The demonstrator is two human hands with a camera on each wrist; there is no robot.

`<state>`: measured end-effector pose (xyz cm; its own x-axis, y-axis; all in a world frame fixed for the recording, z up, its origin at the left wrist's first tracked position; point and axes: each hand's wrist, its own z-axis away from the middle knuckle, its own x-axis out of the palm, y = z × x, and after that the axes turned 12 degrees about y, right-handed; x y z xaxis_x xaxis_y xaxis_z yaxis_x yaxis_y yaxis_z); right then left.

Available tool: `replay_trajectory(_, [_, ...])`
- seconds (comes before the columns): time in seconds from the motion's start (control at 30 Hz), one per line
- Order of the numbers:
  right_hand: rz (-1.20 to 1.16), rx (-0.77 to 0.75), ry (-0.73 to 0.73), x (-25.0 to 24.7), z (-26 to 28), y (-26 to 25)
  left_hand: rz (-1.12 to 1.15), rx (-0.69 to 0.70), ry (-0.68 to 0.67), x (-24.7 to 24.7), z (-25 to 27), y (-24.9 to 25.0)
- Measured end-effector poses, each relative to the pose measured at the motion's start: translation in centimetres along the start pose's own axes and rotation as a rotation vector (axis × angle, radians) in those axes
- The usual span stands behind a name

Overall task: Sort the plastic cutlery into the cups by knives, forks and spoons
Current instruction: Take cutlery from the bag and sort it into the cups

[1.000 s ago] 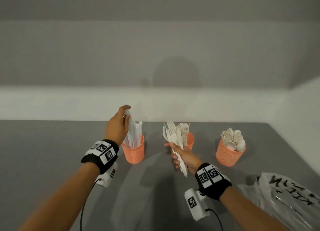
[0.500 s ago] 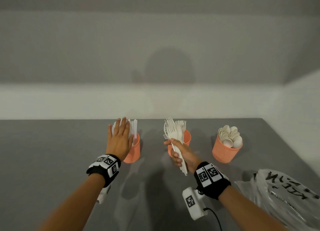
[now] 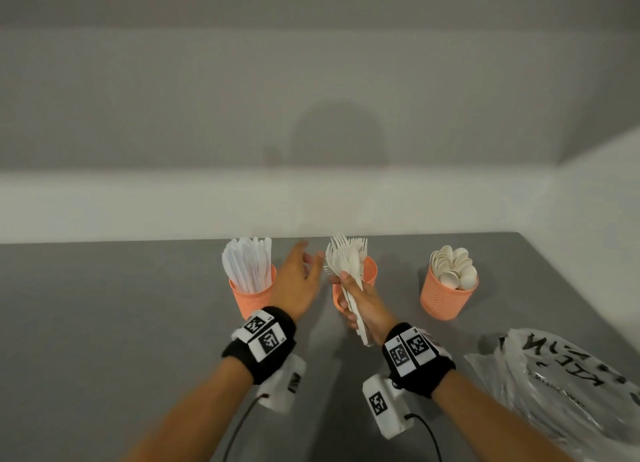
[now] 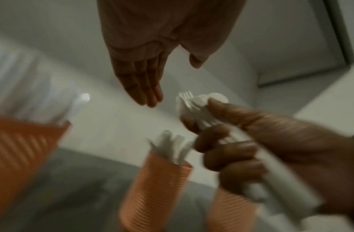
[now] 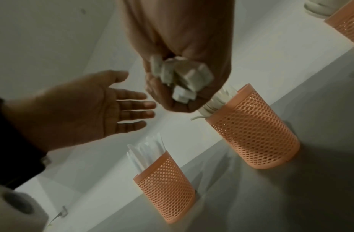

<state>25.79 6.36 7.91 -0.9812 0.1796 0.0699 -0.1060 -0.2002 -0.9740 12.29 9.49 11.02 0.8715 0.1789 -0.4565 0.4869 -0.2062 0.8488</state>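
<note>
Three orange mesh cups stand in a row near the table's back edge. The left cup [image 3: 252, 297] holds white knives [image 3: 247, 262], the middle cup [image 3: 370, 271] holds forks, and the right cup [image 3: 445, 300] holds spoons [image 3: 452, 269]. My right hand [image 3: 358, 300] grips a bundle of white forks [image 3: 346, 259] just in front of the middle cup; the handle ends [image 5: 184, 78] show in the right wrist view. My left hand [image 3: 298, 278] hovers empty between the left and middle cups, fingers straight and stretched toward the bundle [image 4: 194, 106].
A crumpled clear plastic bag [image 3: 561, 389] with black lettering lies at the front right of the grey table [image 3: 104, 323]. A white wall runs right behind the cups, and another closes the right side.
My left hand has left the knives in the left cup and swung right toward the fork bundle. My right hand has stayed by the middle cup with the bundle.
</note>
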Motion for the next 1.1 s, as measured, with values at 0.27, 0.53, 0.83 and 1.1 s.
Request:
replay_trajectory(0.27, [0.091,-0.117,0.126,-1.2,1.7,0.1,0.134,-0.251,-0.143,5.1,2.1,2.3])
replay_trajectory(0.53, [0.027,-0.11,0.213,-3.5,2.3,1.2,0.159,-0.359,-0.221,6.8,3.5,3.0])
replay_trajectory(0.83, [0.015,-0.024,0.246,-4.0,3.1,1.3,0.221,-0.324,-0.099,7.7,4.2,4.2])
replay_trajectory(1.1, [-0.073,0.015,0.181,-5.3,4.2,0.2,0.299,-0.258,-0.226,7.9,4.2,5.2])
